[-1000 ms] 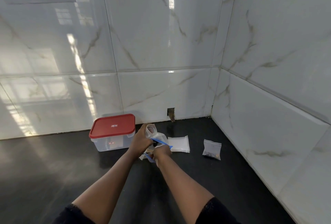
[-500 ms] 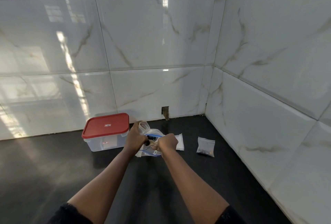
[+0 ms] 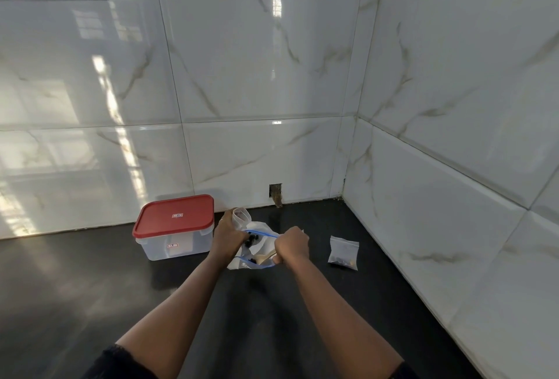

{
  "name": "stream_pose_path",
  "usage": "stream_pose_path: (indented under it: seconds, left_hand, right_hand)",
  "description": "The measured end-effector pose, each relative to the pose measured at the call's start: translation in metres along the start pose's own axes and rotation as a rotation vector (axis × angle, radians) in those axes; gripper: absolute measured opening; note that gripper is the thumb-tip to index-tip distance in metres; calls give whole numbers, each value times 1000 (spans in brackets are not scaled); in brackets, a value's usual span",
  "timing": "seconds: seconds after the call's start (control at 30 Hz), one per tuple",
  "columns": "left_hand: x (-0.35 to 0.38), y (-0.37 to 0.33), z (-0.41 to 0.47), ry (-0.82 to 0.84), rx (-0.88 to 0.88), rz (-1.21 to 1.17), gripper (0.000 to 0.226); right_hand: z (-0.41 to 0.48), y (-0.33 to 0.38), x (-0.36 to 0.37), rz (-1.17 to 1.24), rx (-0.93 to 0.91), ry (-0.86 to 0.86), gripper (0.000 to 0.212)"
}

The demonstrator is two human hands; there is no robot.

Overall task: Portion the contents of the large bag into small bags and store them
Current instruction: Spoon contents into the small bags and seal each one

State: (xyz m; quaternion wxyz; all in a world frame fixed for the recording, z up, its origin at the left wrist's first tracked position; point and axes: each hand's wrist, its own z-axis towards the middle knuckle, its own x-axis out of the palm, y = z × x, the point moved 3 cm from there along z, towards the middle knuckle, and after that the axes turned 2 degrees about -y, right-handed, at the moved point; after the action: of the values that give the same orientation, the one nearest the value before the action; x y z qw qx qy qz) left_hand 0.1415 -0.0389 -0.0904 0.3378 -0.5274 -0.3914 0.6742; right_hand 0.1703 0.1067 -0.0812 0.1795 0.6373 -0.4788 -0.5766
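Observation:
The large clear bag [image 3: 259, 247] with a blue zip rim lies open on the black counter, with dark round pieces [image 3: 251, 239] inside. My left hand [image 3: 227, 238] grips a small clear bag [image 3: 240, 217] upright at the large bag's left edge, its mouth open. My right hand [image 3: 292, 249] is curled round the handle of a wooden spoon [image 3: 264, 258], whose bowl lies inside the large bag. A filled small bag [image 3: 343, 253] lies flat to the right, apart from both hands.
A clear plastic container with a red lid [image 3: 174, 218] stands shut just left of my left hand. Tiled walls close off the back and right of the counter [image 3: 90, 288]. A small hole [image 3: 276, 191] shows in the back wall.
My right hand has shifted right from the large bag's rim and now holds the spoon low inside the bag. My left hand keeps the small bag upright.

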Motion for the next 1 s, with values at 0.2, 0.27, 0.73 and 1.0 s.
stream_pose_path:
  seconds: [0.2,0.27,0.73,1.0]
  left_hand:
    - [3,5,-3,56,-4,41,57]
    - [3,7,-3,63,-5,48,59]
    - [7,8,-4,73,-15,49,60]
    - [6,9,-3,56,-26,34,59]
  right_hand:
    - [3,-4,2,25,27,17,22]
    - [6,-5,2,43,27,15,20]
    - [18,-7,-10,85,40,23,12]
    - [23,-1,-54,147,57,137,18]
